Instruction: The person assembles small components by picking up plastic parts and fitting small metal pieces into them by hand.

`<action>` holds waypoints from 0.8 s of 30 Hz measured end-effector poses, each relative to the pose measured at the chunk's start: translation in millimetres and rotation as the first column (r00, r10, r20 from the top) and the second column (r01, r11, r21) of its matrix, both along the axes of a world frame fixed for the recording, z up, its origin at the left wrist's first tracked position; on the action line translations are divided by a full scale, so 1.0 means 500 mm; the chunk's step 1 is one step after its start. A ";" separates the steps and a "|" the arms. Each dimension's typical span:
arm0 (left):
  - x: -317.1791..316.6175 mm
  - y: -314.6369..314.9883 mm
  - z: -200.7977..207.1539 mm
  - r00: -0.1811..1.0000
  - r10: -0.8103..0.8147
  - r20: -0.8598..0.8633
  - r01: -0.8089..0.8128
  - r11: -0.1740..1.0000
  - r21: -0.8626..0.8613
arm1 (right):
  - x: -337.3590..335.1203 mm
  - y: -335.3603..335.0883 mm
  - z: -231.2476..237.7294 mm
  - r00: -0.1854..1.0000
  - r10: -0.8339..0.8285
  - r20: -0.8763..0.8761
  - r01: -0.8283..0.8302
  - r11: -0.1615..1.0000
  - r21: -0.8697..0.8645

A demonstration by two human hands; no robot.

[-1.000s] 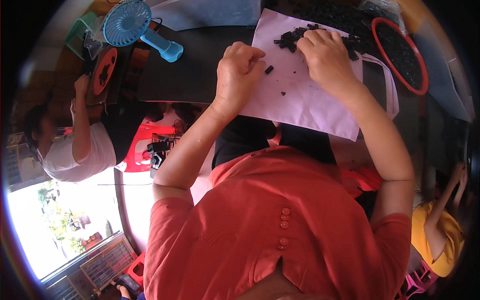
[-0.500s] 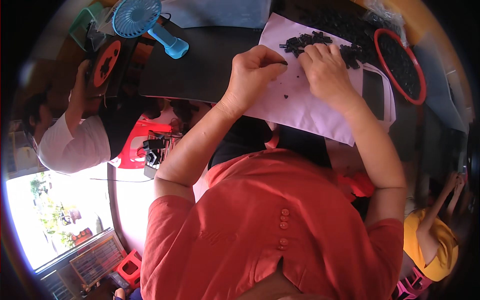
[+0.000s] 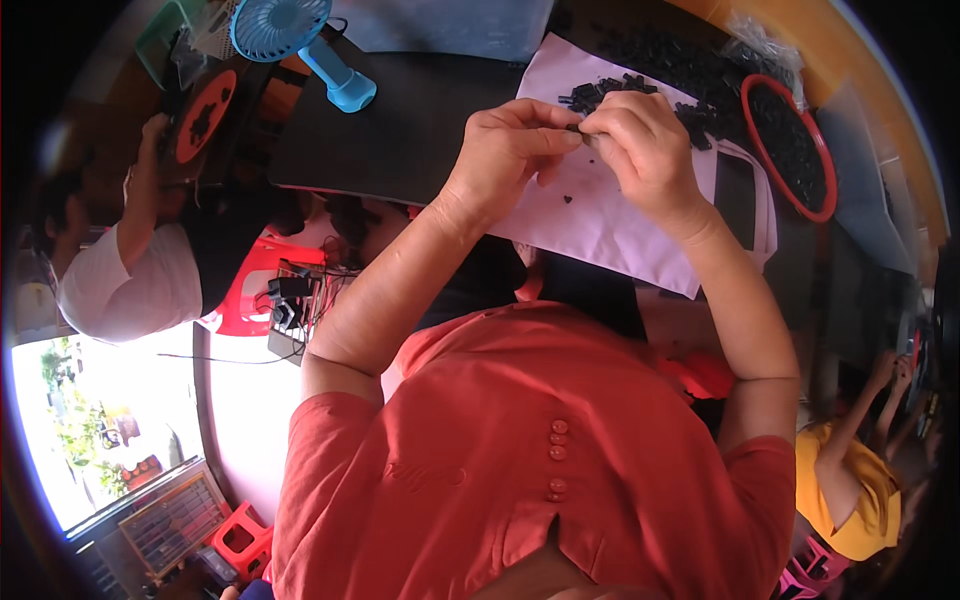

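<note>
My left hand [image 3: 510, 150] pinches a small black piece [image 3: 574, 128] between thumb and fingertips, above a pale pink cloth bag [image 3: 620, 225] spread on the dark table. The fingertips of my right hand [image 3: 645, 145] are closed at the same piece, so both hands meet on it. Its exact kind is too small to make out. Just beyond my fingers, a heap of short black cylindrical parts [image 3: 605, 92] lies on the cloth, partly hidden by my right hand. A tiny dark bit [image 3: 568, 199] rests on the cloth below my hands.
A red-rimmed basket [image 3: 829, 200] full of black parts stands at the right. More black parts [image 3: 670, 55] spread behind the cloth. A blue handheld fan [image 3: 350, 92] stands at the left. A person in white [image 3: 140, 285] sits left beside a red tray [image 3: 222, 92]; another in yellow [image 3: 860, 495] sits right.
My right hand has lifted from the heap of black parts and moved left to meet my left hand at the small piece. The whole view has shifted slightly.
</note>
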State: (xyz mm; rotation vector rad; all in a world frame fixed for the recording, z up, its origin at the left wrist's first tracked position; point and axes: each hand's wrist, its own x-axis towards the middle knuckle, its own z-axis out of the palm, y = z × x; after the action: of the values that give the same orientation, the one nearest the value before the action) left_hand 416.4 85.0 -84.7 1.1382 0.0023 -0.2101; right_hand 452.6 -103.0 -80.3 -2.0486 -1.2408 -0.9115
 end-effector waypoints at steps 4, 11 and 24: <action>0.006 -0.006 -0.022 1.000 0.006 -0.030 -0.010 0.993 -0.120 | 0.001 -0.001 0.001 0.994 0.015 -0.113 -0.011 0.999 0.038; -0.007 -0.004 -0.032 0.995 0.083 0.047 -0.086 0.994 0.071 | 0.042 -0.069 0.019 0.958 -0.272 -0.092 0.241 0.936 -0.256; -0.017 -0.015 -0.046 0.985 0.110 0.131 -0.131 0.977 0.166 | 0.031 -0.038 -0.039 0.971 -0.239 0.030 0.229 0.878 -0.420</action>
State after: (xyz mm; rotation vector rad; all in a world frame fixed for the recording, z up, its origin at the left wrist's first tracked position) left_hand 407.7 77.5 -107.5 1.3199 -0.0182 -0.0318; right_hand 467.9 -121.8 -99.6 -2.5903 -1.2814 -0.7679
